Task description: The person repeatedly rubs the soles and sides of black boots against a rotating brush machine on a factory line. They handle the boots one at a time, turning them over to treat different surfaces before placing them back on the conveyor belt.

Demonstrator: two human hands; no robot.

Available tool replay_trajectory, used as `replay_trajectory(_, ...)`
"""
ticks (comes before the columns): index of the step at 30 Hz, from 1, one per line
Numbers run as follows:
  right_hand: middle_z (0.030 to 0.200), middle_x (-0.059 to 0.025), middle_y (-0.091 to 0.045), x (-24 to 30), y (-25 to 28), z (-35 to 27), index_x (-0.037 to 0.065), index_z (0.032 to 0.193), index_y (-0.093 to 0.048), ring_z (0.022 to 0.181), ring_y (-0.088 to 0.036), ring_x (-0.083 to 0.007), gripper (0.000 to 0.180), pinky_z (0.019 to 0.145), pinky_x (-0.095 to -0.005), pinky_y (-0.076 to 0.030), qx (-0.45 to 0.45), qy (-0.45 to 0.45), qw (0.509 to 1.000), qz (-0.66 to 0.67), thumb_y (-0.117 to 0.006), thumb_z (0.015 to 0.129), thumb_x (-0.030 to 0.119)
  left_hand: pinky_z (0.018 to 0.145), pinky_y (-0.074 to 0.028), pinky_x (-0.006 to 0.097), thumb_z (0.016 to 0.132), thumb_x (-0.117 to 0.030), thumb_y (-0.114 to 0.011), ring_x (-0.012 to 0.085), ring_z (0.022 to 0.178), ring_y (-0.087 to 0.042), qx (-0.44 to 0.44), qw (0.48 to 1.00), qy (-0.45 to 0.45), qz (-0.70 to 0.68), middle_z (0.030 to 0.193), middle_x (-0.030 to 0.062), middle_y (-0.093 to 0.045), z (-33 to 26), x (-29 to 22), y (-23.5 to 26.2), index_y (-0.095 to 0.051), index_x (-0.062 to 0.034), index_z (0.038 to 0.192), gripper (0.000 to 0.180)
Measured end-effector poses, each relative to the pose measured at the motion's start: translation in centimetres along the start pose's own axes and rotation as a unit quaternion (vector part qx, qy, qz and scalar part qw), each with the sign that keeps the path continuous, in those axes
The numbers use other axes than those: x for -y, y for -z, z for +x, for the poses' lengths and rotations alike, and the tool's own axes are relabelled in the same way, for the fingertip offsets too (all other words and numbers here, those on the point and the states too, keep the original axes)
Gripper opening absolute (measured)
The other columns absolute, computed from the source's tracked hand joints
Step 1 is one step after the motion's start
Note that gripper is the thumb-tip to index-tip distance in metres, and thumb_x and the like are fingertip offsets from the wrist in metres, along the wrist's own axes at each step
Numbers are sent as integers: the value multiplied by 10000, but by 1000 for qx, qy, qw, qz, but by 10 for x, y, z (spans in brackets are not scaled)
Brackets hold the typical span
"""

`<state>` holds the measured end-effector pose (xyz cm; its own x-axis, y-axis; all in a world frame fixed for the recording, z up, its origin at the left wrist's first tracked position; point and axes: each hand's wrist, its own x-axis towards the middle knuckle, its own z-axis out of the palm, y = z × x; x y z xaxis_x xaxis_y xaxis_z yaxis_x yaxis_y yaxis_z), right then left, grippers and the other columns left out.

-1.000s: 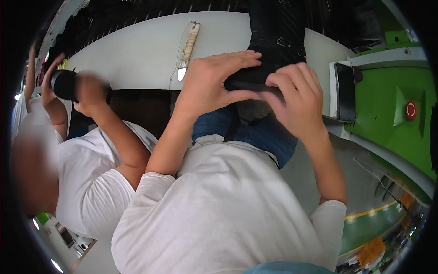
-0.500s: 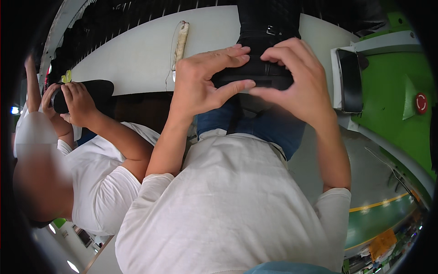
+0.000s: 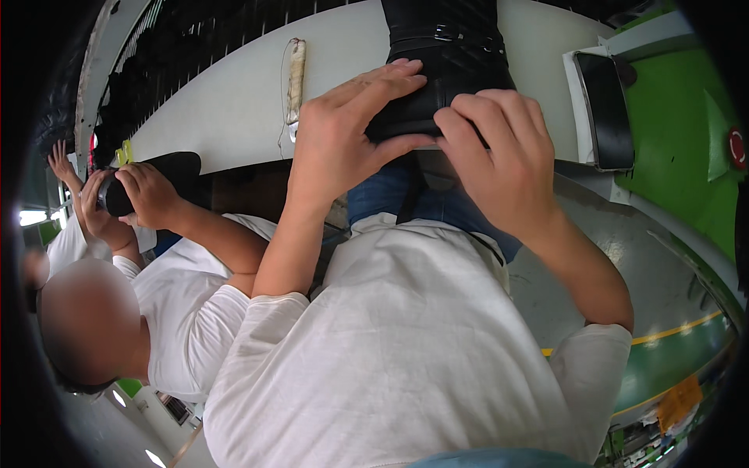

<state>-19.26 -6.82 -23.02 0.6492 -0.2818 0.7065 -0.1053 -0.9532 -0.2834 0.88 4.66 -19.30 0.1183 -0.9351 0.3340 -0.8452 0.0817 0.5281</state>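
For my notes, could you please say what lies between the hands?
A black buckled piece lies between the left hand and right hand, in the head view.

The quilted boot (image 3: 452, 74) is black, its buckle (image 3: 445, 33) silver; the worktop (image 3: 226, 93) is off-white, the jeans (image 3: 382, 195) blue.

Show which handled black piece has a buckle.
The black piece between the person's left hand and right hand, its buckle visible; the co-worker's piece shows none.

A white table (image 3: 226, 109) bears a black buckled boot (image 3: 449, 58) and wrapped-handle tool (image 3: 296, 76).
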Motion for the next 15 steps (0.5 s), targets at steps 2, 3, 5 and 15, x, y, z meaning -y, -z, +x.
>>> replay_trajectory(2,1001,-46,-627,-1,1,6,66,1003,-708,965,-648,-260,213,793,-421,-509,35,-18,999,17,-811,822,106,1104,-645,408,717,-290,-1033,295,1357,-762,-2,1000,-4,-11,1387,96,-830,-1,2,0,-839,-61,1269,628)
replay_trajectory(3,981,-47,-608,-2,0,8,75,981,-685,948,-635,-260,206,778,-421,-494,57,-17,998,24,-810,819,103,1110,-643,404,722,-273,-1035,300,1357,-765,3,1000,-5,-8,1395,98,-829,-2,3,1,-843,-51,1274,625)
replay_trajectory(5,940,-47,-568,-8,0,15,92,937,-637,914,-609,-260,209,749,-421,-464,100,-15,994,38,-807,815,98,1122,-638,398,732,-239,-1040,310,1355,-770,14,1000,-7,-4,1412,103,-826,-1,4,3,-851,-31,1286,621)
replay_trajectory(15,993,-22,-623,-28,6,39,128,1015,-635,997,-671,-271,527,812,-424,-550,208,-176,941,199,-999,635,133,1070,-663,426,722,-226,-1056,355,1269,-811,-30,999,-45,-3,1296,175,-853,6,13,-4,-879,-14,1221,570)
